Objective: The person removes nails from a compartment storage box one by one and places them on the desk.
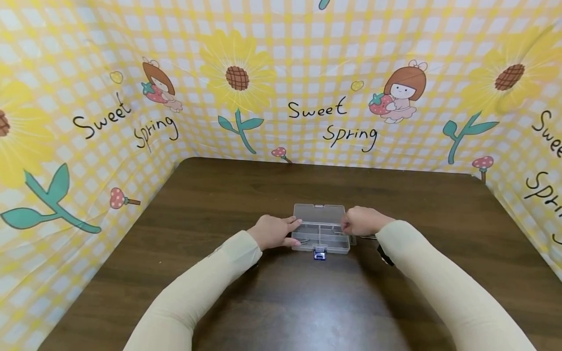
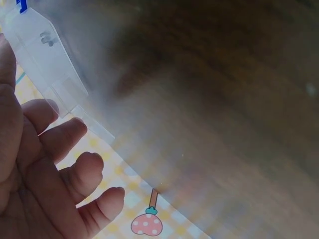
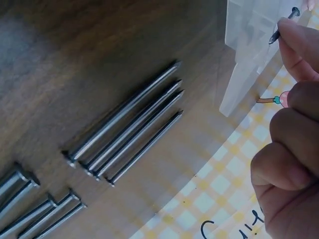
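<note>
A clear plastic divided box (image 1: 333,244) sits on the table with its lid (image 1: 319,213) raised at the back and a blue latch (image 1: 319,255) at the front. My left hand (image 1: 272,231) rests against the box's left side, thumb and index finger apart and touching its edge. Between thumb and index finger my right hand (image 1: 363,221) pinches a short nail (image 3: 274,37), over the right part of the box. Inside the left front compartment lies a small nail (image 1: 304,241). The right wrist view shows the other right fingers curled into the palm.
Several longer nails (image 3: 127,122) lie in a row on the brown wooden table (image 1: 246,190), right of the box. A second group of nails (image 3: 42,214) lies beside them. A yellow checked cloth (image 1: 281,63) stands around the table's back and sides.
</note>
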A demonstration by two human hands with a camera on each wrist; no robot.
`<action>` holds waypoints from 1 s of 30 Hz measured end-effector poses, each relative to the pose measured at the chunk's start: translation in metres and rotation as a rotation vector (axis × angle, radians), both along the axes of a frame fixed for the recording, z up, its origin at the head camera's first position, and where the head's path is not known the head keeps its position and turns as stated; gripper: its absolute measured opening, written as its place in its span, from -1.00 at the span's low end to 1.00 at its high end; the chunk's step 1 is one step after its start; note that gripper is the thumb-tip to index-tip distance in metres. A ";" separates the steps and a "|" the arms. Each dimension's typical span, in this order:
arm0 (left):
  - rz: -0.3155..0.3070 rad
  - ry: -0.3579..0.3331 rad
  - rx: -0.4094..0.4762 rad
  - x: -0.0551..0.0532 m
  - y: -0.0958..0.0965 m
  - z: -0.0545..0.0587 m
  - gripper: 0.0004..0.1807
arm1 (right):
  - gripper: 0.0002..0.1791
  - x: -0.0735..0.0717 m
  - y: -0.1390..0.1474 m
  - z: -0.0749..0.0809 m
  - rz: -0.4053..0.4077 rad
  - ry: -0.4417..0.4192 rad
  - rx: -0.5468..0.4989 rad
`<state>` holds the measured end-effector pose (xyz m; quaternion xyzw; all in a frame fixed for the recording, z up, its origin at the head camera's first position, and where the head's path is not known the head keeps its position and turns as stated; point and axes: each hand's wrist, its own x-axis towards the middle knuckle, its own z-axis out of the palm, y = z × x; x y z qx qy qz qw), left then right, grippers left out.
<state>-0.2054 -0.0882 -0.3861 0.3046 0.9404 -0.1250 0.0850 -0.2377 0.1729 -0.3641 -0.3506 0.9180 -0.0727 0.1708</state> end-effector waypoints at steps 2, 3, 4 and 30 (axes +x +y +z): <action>-0.002 -0.003 -0.003 0.000 0.001 0.000 -0.23 | -0.85 0.001 0.002 -0.001 -0.005 -0.004 -0.005; -0.001 -0.007 -0.003 0.000 0.001 0.000 -0.23 | -0.85 0.001 0.003 -0.001 -0.004 -0.002 -0.008; -0.001 -0.008 -0.003 0.000 0.001 -0.001 -0.23 | -0.85 0.001 0.005 -0.001 -0.004 -0.001 -0.008; -0.019 0.020 -0.001 -0.003 0.002 -0.001 -0.22 | -0.89 0.011 0.040 0.002 -0.041 -0.022 -0.036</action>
